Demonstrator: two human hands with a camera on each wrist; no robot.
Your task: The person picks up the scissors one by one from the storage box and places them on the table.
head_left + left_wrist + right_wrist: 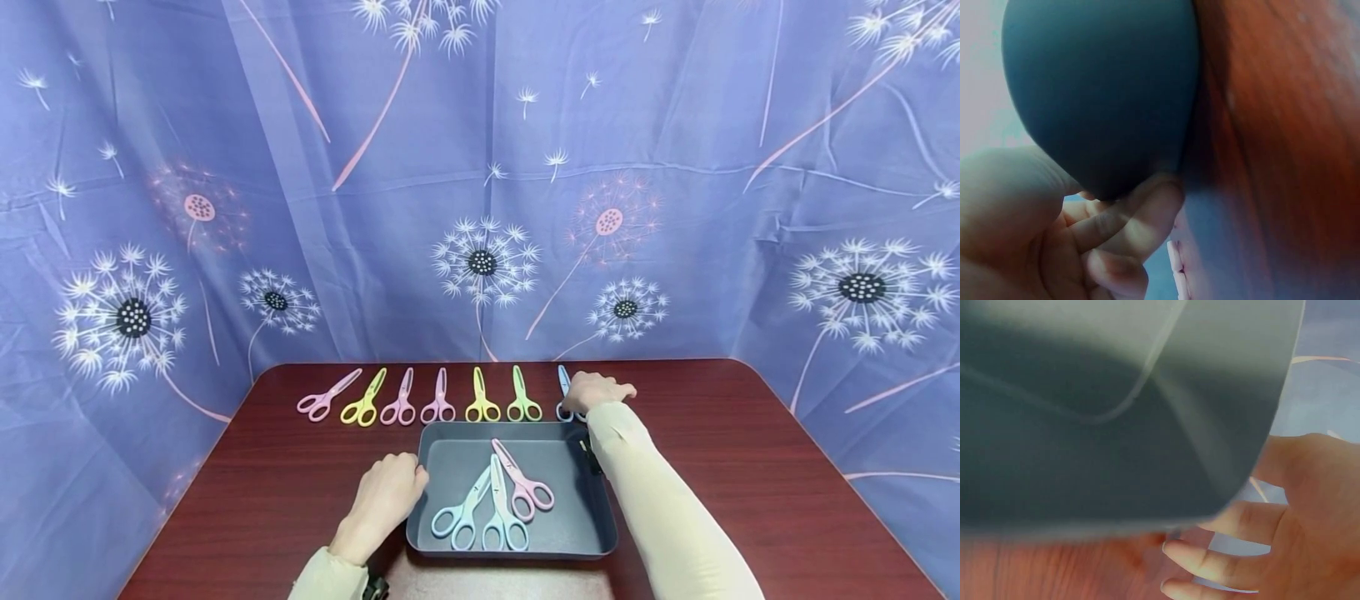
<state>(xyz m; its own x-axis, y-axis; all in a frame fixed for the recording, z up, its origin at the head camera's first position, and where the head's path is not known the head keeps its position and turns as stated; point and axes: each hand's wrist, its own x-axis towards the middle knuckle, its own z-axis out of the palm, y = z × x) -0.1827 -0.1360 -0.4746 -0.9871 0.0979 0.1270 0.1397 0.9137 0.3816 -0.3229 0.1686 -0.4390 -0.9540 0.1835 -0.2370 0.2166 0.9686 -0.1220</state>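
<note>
Dark red bench (750,467) carries a gray tray (573,533) with three scissors (498,492) inside. At its nine o'clock, the left hand (382,500) has fingers holding the edge, maybe to stop sliding. From ten to twelve, six scissors (405,390) lie handles-near, perhaps for easy reach. At one, the right hand (596,392) half covers blue scissors (564,382); I can't tell if its fingers grip. Behind hangs a dandelion curtain (390,258).

The left hand (1091,234) seems to grip the dark tray (1104,94) beside the blurred reddish wooden tabletop (1297,125).
</note>
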